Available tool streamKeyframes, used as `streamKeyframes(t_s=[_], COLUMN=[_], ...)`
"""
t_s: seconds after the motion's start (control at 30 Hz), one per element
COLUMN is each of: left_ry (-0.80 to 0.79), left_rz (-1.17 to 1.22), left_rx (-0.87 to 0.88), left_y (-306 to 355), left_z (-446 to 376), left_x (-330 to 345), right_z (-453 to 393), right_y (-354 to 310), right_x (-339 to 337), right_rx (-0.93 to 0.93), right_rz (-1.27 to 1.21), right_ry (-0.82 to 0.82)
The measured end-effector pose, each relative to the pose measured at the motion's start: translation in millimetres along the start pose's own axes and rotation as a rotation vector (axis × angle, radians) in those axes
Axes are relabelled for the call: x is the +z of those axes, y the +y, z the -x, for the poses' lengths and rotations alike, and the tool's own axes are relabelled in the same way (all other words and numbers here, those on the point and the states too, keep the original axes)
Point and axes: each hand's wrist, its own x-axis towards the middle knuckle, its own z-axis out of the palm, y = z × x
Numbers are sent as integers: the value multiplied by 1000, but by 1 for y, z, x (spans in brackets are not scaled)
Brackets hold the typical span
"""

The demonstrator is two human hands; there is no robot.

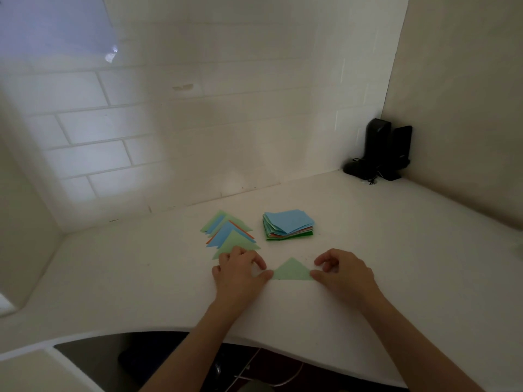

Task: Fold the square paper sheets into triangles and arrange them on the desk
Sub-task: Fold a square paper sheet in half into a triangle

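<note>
A light green folded triangle [291, 271] lies flat on the white desk [368, 236], apex pointing away from me. My left hand [240, 274] presses its thumb on the triangle's left corner, the other fingers loosely curled above the desk. My right hand [343, 274] presses its thumb on the right corner in the same way. Behind my left hand lies an overlapping row of folded triangles [226, 232] in green, blue and orange. To their right sits a stack of square sheets [288, 224] with a blue sheet on top.
Black devices with a cable [385, 152] stand in the desk's far right corner against the wall. A tiled wall runs along the back. The desk's curved front edge [254, 342] is below my forearms.
</note>
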Motion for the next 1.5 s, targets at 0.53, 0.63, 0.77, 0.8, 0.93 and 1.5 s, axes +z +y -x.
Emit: streamKeyframes(t_s=[0.53, 0.63, 0.77, 0.8, 0.93, 1.5], left_ry=[-111, -85, 61, 107, 263, 388], left_rz=[-37, 24, 223, 251, 266, 229], left_rx=[67, 117, 98, 71, -26, 14], left_y=[43, 41, 22, 13, -29, -66], left_z=[-2, 0, 3, 0, -12, -39], left_x=[15, 16, 5, -2, -28, -4], right_z=[10, 8, 4, 3, -1, -80], right_y=[-2, 0, 3, 3, -3, -43], right_x=[3, 3, 2, 1, 4, 48], right_rx=[-55, -59, -26, -20, -102, -412], right_rz=[27, 13, -71, -91, -78, 384], right_ry=[42, 20, 31, 36, 181, 189])
